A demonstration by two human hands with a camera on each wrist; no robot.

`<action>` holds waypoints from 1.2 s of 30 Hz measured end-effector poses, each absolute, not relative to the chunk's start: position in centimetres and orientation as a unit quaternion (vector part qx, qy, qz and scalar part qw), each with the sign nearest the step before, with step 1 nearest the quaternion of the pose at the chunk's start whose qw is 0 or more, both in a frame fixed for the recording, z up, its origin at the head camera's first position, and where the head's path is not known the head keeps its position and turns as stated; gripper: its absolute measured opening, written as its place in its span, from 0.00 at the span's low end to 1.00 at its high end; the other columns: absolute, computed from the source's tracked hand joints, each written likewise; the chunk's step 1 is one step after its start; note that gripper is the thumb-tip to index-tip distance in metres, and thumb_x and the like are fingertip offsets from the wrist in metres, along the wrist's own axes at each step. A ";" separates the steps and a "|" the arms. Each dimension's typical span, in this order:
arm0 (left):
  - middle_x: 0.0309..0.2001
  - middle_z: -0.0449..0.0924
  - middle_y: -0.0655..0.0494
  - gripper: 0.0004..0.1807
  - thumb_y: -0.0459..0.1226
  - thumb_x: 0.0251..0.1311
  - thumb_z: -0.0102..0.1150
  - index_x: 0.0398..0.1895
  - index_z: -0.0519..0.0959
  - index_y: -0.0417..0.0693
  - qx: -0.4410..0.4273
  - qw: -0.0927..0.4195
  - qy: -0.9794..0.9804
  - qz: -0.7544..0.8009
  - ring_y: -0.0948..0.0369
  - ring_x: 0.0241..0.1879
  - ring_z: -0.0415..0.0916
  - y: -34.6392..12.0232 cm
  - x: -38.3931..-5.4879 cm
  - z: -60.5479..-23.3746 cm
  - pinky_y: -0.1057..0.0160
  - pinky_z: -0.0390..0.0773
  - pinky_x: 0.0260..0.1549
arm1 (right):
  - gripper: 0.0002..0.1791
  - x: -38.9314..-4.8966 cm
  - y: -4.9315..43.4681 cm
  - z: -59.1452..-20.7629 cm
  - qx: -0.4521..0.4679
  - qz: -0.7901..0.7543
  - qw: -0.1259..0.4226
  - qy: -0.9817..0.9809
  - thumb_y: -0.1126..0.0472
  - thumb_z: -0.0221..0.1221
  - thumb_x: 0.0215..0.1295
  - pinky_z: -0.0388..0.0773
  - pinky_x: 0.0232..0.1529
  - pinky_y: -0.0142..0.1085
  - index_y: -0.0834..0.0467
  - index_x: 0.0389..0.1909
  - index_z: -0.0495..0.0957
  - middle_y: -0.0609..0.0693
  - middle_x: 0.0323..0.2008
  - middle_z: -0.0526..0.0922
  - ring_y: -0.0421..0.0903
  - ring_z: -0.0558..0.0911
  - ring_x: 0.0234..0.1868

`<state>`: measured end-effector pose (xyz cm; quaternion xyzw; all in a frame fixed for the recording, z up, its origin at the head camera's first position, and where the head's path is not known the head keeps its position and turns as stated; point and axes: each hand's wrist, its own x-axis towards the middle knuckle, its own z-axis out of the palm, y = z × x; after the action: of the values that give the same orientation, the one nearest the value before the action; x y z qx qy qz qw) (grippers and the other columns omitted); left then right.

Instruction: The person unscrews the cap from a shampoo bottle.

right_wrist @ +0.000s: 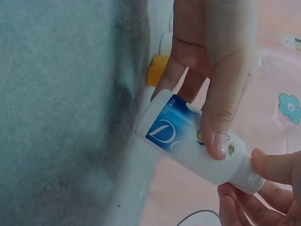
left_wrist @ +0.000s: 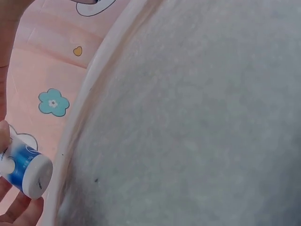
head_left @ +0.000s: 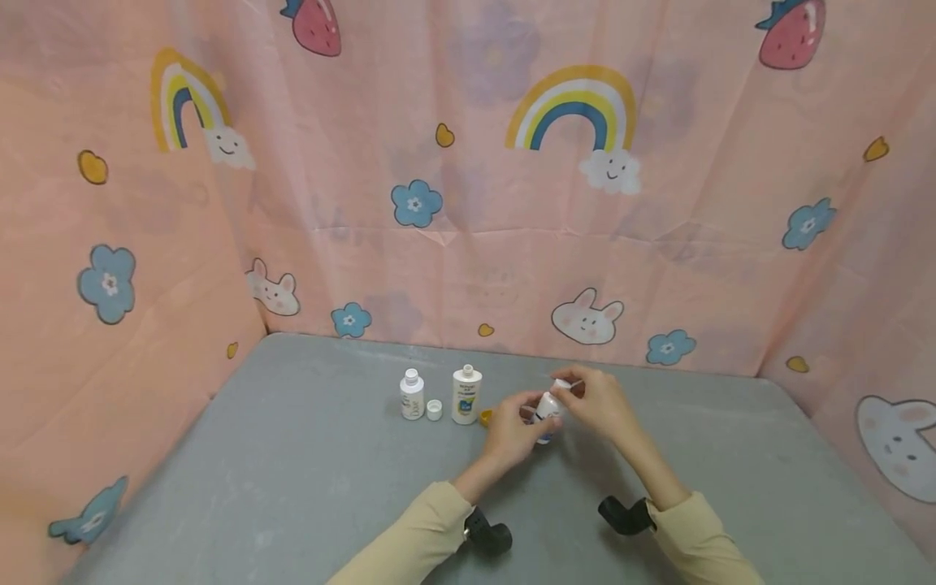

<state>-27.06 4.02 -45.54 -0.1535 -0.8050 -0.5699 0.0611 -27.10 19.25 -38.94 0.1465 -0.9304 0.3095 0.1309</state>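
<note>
My left hand (head_left: 512, 432) grips a small white bottle (right_wrist: 181, 139) with a blue label, holding it tilted above the grey table. At the bottle's neck, the thumb and fingers of my right hand (head_left: 601, 402) pinch a white cap (right_wrist: 248, 180). The right wrist view shows the left thumb across the bottle's front. In the left wrist view only the lower part of the bottle (left_wrist: 23, 165) appears, its base facing the camera. Whether the cap is seated on the neck or loose, I cannot tell.
Left of my hands, a capless white bottle (head_left: 413, 396) and a larger capless white bottle (head_left: 466, 396) stand upright on the table (head_left: 307, 463). A white cap (head_left: 435, 409) lies between them. A yellow cap (head_left: 486, 418) sits beside my left hand. Pink patterned curtain (head_left: 351, 244) borders the table.
</note>
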 end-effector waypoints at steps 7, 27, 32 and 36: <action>0.42 0.83 0.52 0.22 0.43 0.53 0.69 0.52 0.81 0.47 -0.158 0.084 -0.815 -0.551 0.67 0.35 0.77 3.9 -27.4 -45.6 0.74 0.76 0.31 | 0.15 -27.2 19.2 -38.4 0.142 0.309 0.095 -0.935 0.60 0.60 0.64 0.80 0.30 0.38 0.64 0.48 0.80 0.61 0.43 0.84 0.52 0.84 0.36; 0.44 0.86 0.50 0.26 0.45 0.51 0.71 0.55 0.81 0.50 -0.158 0.134 -0.827 -0.523 0.65 0.34 0.83 3.4 -27.8 -45.5 0.77 0.76 0.25 | 0.16 -27.9 19.3 -39.2 0.180 0.338 0.124 -0.916 0.58 0.62 0.63 0.83 0.36 0.41 0.65 0.47 0.80 0.59 0.41 0.86 0.52 0.85 0.37; 0.43 0.87 0.53 0.25 0.46 0.53 0.69 0.55 0.81 0.51 -0.173 0.127 -0.832 -0.512 0.68 0.33 0.81 3.4 -27.8 -45.3 0.77 0.74 0.27 | 0.14 -27.8 19.3 -39.3 0.190 0.347 0.147 -0.907 0.60 0.64 0.61 0.83 0.35 0.39 0.65 0.44 0.81 0.58 0.37 0.87 0.50 0.86 0.34; 0.42 0.87 0.54 0.23 0.45 0.55 0.68 0.55 0.81 0.52 -0.186 0.118 -0.832 -0.510 0.70 0.32 0.80 3.4 -27.7 -45.3 0.77 0.74 0.28 | 0.12 -27.7 19.3 -39.2 0.205 0.336 0.150 -0.907 0.61 0.65 0.60 0.81 0.30 0.33 0.63 0.42 0.82 0.55 0.33 0.87 0.45 0.84 0.31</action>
<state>-27.66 3.41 -45.27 -0.1864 -0.8316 -0.5098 0.1177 -27.72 19.33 -39.17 0.2052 -0.9068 0.3363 0.1498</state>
